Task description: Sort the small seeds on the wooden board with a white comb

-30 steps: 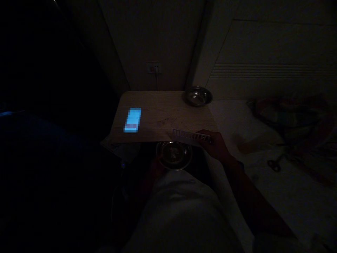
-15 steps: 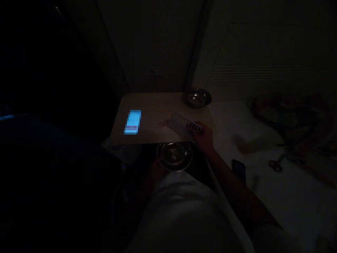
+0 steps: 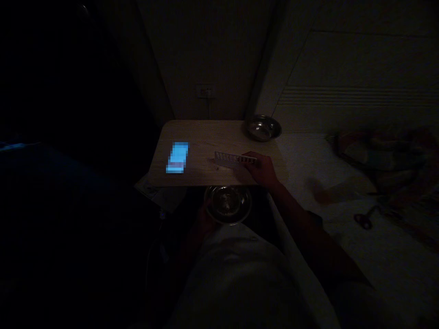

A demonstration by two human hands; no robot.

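Note:
The light is very dim. My right hand [image 3: 263,170] is closed around one end of a pale, flat piece with a row of slots [image 3: 228,158], held low over the wooden table [image 3: 195,130]. Small dark crumbs [image 3: 217,168] lie on the tabletop by its left end. Below the table's front edge, my left hand [image 3: 206,220] grips the left rim of a metal bowl [image 3: 229,219]. Some bits show at the bottom of this bowl, too dark to name. Most of the left fingers are hidden in shadow.
A lit phone [image 3: 177,157] lies on the table's left side. Another metal bowl [image 3: 263,129] stands at the back right corner. On the pale surface to the right are scissors [image 3: 363,221] and a heap of patterned cloth [image 3: 384,155]. A wall socket [image 3: 205,91] has a cable.
My right hand has carried the slotted piece from the table's front edge up over the tabletop, then turned it flatter and leftward. The left hand and its bowl stay in place.

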